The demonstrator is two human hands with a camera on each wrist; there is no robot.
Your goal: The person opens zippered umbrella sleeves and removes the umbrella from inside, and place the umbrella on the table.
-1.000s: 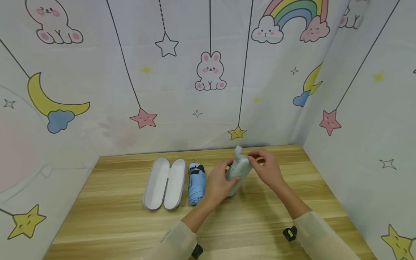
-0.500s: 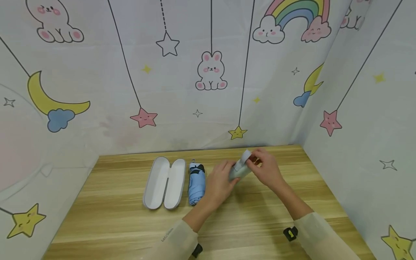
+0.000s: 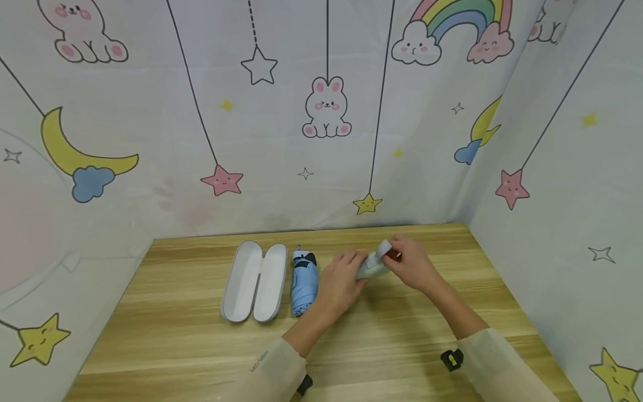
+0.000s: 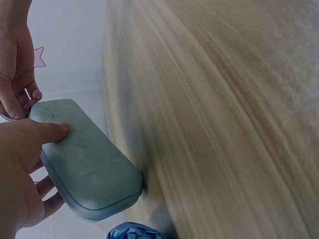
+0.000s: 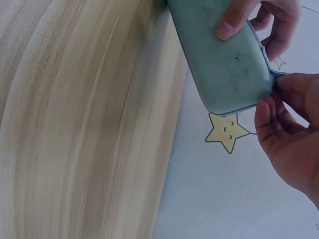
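A pale green, rounded zip case is held tilted above the wooden table in the head view, its light fabric loop standing up on the upper side. My left hand grips it around the body; in the left wrist view the thumb lies on the smooth broad face and the fingers go behind. My right hand is at the far end. In the right wrist view its thumb and fingers pinch a small grey-blue tab at the seam corner. Whether the case is unzipped there cannot be seen.
Left of the hands, a folded blue umbrella lies on the wooden table. Beyond it rests an opened white hard-shell case, hinge down the middle. Printed cloth walls rise at the table's back and right.
The green case has tipped over from more upright to flatter, its loop swinging rightward and lower. My right fingers have moved from the case's top edge to beside the loop.
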